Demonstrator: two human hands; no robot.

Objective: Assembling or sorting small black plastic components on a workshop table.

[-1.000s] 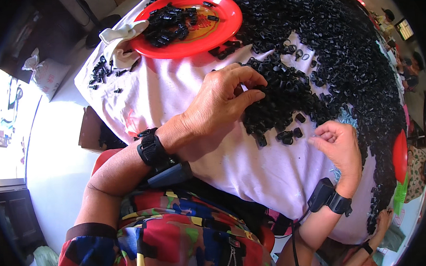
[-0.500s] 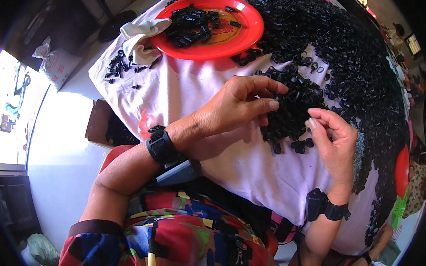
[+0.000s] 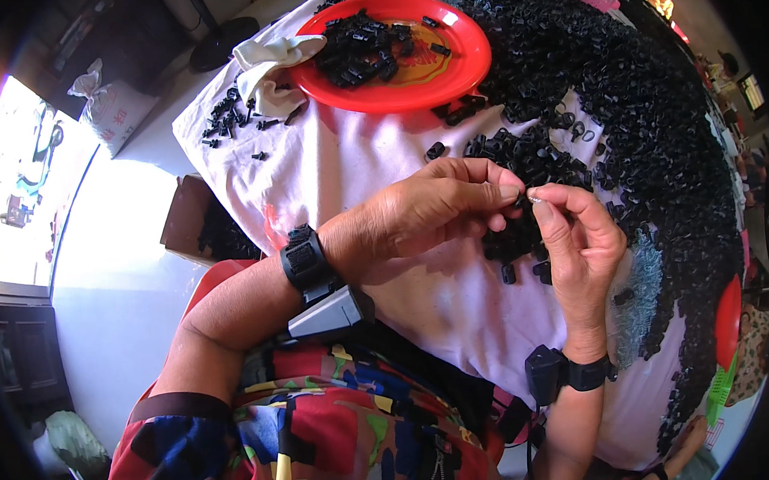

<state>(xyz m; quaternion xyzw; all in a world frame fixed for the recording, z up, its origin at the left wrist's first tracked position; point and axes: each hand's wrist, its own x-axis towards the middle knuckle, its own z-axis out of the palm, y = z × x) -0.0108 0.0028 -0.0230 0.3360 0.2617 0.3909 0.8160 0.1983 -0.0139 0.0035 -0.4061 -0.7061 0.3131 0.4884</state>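
Observation:
Over the near edge of a heap of small black plastic parts (image 3: 532,154), my two hands meet fingertip to fingertip. My left hand (image 3: 439,204) pinches a small black plastic part (image 3: 522,201), mostly covered by the fingers. Thumb and forefinger of my right hand (image 3: 583,243) close on a tiny pale, shiny piece (image 3: 534,199) touching or right beside that part. Its exact kind is too small to make out. One loose black part lies on the pink cloth (image 3: 380,153) beyond my left hand.
A red plate (image 3: 467,79) with black parts stands at the back, a white glove (image 3: 267,77) against its rim. Black parts spread over the table's right side, beside a pale-blue pile of tiny pieces (image 3: 639,287). A cardboard box (image 3: 185,217) stands left below. Another person's hand (image 3: 692,437) shows lower right.
My hands have come together from apart, the right one moving left and up. My left fingers now pinch a black part. A loose black part now lies on the cloth beyond them.

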